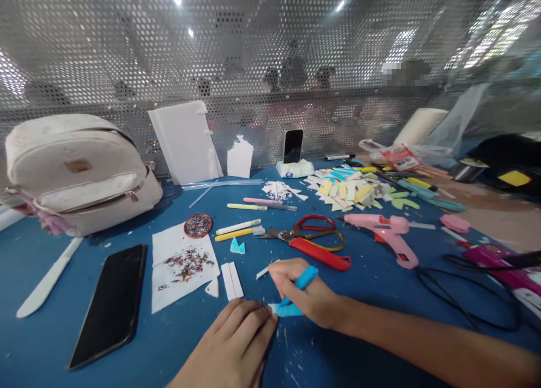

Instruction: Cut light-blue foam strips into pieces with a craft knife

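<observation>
My right hand [307, 295] is closed round a light blue stick-like tool [305, 277] and presses its lower end onto a small light blue piece [284, 309] on the blue table [372, 289]. My left hand [236, 343] lies beside it, fingers together and bent, fingertips on the left end of that blue piece. Two white strips [232, 280] lie just left of my hands. Red-handled scissors [305, 236] and a red cutter [323, 254] lie just beyond my right hand.
A black phone [110, 304] and white paper with coloured flecks [181, 265] lie at left, a white bag [80, 171] behind them. A pink glue gun [386, 234] and black cable [465, 298] lie at right. Coloured paper scraps [353, 189], sticks and a propped phone [293, 146] sit further back.
</observation>
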A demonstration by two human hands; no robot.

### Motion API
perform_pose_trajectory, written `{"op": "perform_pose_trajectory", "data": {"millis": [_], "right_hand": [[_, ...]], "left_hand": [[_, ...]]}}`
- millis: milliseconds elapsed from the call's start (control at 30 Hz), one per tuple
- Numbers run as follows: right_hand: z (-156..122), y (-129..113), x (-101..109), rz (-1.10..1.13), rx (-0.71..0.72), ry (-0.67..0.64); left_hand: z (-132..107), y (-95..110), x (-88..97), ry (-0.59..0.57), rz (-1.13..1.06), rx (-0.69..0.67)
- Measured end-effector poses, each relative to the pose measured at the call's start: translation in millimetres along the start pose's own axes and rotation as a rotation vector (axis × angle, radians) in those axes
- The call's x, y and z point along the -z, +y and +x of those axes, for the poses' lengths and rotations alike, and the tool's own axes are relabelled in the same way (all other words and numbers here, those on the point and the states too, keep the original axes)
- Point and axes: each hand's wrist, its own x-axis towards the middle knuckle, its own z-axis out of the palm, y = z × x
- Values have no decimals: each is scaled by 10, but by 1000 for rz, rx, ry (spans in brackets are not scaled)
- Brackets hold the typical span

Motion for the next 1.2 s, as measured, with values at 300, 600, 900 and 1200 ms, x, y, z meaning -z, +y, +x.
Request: {"op": "perform_pose_trajectory", "data": {"millis": [300, 600, 900, 1200], "right_hand": [[5, 3, -3, -47, 7, -18], [-36, -35, 48, 23, -69, 62], [-41, 39, 45, 221, -93, 0], [-69, 2, 69, 272, -46, -130]], "left_hand": [[-2, -15, -1, 6, -7, -10], [-9, 4, -4, 19, -10, 24], [-43, -9, -17, -1, -14, 59], [-41, -2, 17, -55, -64, 67]]}}
